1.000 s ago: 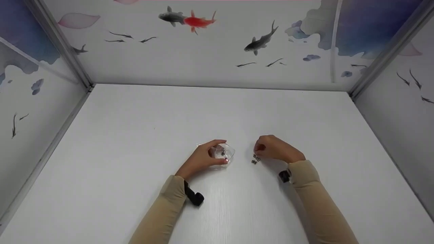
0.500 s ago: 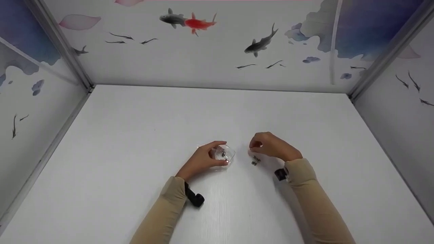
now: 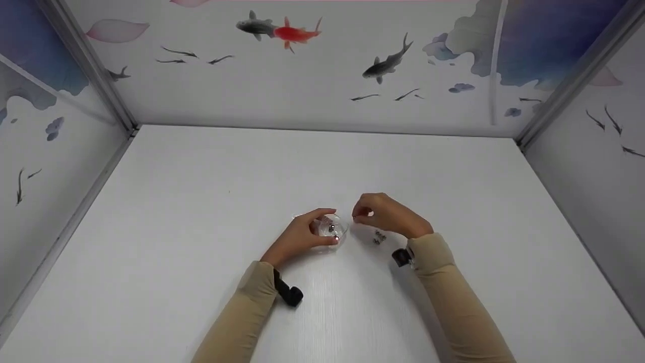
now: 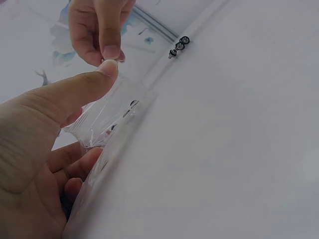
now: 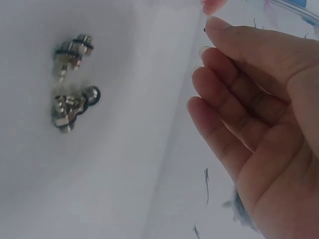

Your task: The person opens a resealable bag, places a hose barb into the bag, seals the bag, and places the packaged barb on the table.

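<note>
A clear plastic bag (image 4: 114, 102) lies on the table in the grasp of my left hand (image 3: 301, 233), thumb and fingers spread around its mouth. A few small metal fittings with dark rings (image 3: 331, 228) show through the film. My right hand (image 3: 390, 214) is just right of the bag, thumb and fingertip pinched together. Only a tiny bit of what it pinches shows; it looks like another small metal fitting, mostly hidden by the fingers. Below that hand, several loose metal fittings with black rings (image 5: 72, 107) lie in a small cluster on the table.
The white table (image 3: 201, 171) is bounded by printed panels at the back (image 3: 312, 75) and both sides. Each wrist carries a black camera, such as the left wrist camera (image 3: 289, 296).
My right hand has moved left from the fittings cluster to beside the bag, fingertips still pinched. My left hand and the bag have stayed in place.
</note>
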Demonstrator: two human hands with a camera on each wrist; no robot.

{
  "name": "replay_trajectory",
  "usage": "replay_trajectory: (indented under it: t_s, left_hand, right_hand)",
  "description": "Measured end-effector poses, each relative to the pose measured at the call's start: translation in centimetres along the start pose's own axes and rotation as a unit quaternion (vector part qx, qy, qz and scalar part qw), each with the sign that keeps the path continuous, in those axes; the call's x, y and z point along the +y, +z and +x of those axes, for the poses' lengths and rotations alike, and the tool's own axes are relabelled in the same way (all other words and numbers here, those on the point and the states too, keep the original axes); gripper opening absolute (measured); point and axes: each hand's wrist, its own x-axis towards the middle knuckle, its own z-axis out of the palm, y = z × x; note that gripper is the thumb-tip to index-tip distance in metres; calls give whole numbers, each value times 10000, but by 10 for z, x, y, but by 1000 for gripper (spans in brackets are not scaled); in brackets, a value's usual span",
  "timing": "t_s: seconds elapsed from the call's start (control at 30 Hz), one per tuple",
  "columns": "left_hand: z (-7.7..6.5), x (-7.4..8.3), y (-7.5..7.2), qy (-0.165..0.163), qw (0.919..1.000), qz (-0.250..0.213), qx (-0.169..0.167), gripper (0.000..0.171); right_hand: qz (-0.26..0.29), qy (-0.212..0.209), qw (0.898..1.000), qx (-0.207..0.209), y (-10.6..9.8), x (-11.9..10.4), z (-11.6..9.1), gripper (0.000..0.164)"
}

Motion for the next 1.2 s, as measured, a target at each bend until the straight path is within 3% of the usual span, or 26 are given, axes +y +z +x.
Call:
replay_trajectory:
  t_s: [0.33,0.7,0.93,1.2]
  left_hand:
    - [1,-1,0,110,9999,-98,-57,68]
    - [-1,-1,0,96,9999,-49,-73,68]
    - [-1,0,-1,97,9999,12,-127,68]
    - [-1,-1,-1,109,9999,93,-81,68]
  right_hand:
    - [-126,-411,9991,0,7,-12,10,13]
    - [-85,-367,9993,-75,11,-16,12,16]
    - [-178,-631,9978,7,10,-12,11,14]
    - [-128,-382,9991,-102,8,-8,5,15]
